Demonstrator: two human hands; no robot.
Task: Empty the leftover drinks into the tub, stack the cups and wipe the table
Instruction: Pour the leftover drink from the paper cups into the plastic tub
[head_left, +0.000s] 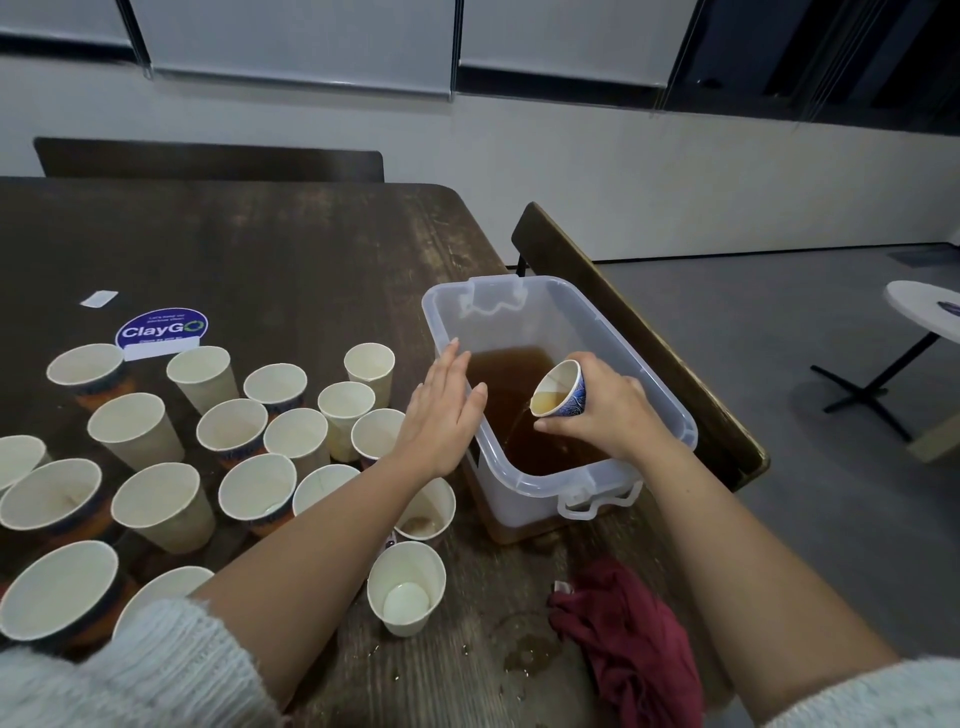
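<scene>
My right hand (605, 410) grips a blue-patterned paper cup (561, 389), tipped over the clear plastic tub (660, 395). A thin stream of pale drink runs from the cup into the brown liquid (519, 384) in the tub. My left hand (444, 410) is flat with straight fingers against the tub's left rim. Several upright paper cups (234, 431) crowd the dark wooden table (260, 249) to the left. One cup (408, 587) stands alone near the front, with a little pale liquid in its bottom.
A crumpled dark red cloth (634, 644) lies on the table's front right, beside a wet spill (524, 649). A round purple sticker (162, 328) and a white slip (98, 299) lie behind the cups. A bench (649, 338) runs along the table's right side.
</scene>
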